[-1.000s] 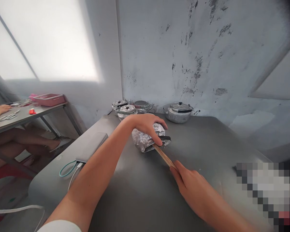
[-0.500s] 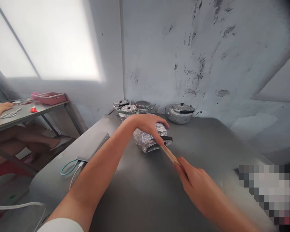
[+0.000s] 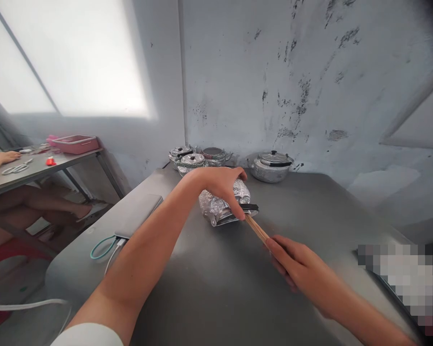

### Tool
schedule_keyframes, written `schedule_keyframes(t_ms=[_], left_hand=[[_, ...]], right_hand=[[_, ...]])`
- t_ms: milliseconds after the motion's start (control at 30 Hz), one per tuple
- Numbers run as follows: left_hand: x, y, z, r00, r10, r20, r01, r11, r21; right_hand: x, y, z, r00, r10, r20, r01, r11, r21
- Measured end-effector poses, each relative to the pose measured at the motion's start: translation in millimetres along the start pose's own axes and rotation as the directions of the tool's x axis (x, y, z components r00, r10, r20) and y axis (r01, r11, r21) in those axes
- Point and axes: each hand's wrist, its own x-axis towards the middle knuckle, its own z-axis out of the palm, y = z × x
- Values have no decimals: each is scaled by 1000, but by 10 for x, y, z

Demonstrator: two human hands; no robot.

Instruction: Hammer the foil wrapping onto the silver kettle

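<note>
A silvery, crinkled pot point(image 3: 211, 207) with a black handle lies tipped on its side on the grey table point(image 3: 216, 283), its rim toward me. My left hand point(image 3: 225, 187) is wrapped over its top, thumb down by the black handle. From the right, my right hand point(image 3: 288, 259) grips a bundle of thin wooden sticks point(image 3: 257, 228). The far tips of the sticks reach the pot's opening near my left thumb; whether they go inside cannot be made out.
Small silvery kettles point(image 3: 192, 161) and a lidded pot point(image 3: 271, 166) stand by the wall. At left lie a grey power bank point(image 3: 139, 214) and cable. A side table holds a pink basket point(image 3: 75, 143), scissors point(image 3: 17, 168) and another person's hand.
My right hand has shifted slightly right, with its fingers set differently on the sticks. My left hand's fingers have curled a little more over the pot.
</note>
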Motion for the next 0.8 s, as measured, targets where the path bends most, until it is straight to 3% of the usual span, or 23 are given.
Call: schedule_keyframes(t_ms=[100, 267, 400, 533, 800], left_hand=[[-10, 6, -10, 1000, -24, 17, 24, 1000, 11], [0, 1, -12, 1000, -8, -12, 9, 1000, 12], [17, -13, -4, 999, -4, -48, 4, 1000, 12], [21, -3, -11, 998, -13, -57, 14, 1000, 17], [42, -1, 13, 996, -58, -71, 61, 998, 31]], right_hand=[[1, 43, 54, 1000, 20, 22, -22, 998, 58], [-8, 86, 125, 995, -72, -74, 58, 981, -183], [3, 17, 142, 996, -38, -79, 9, 939, -343], [33, 7, 162, 995, -11, -104, -37, 894, -447], [76, 97, 181, 991, -86, -107, 3, 796, -605]])
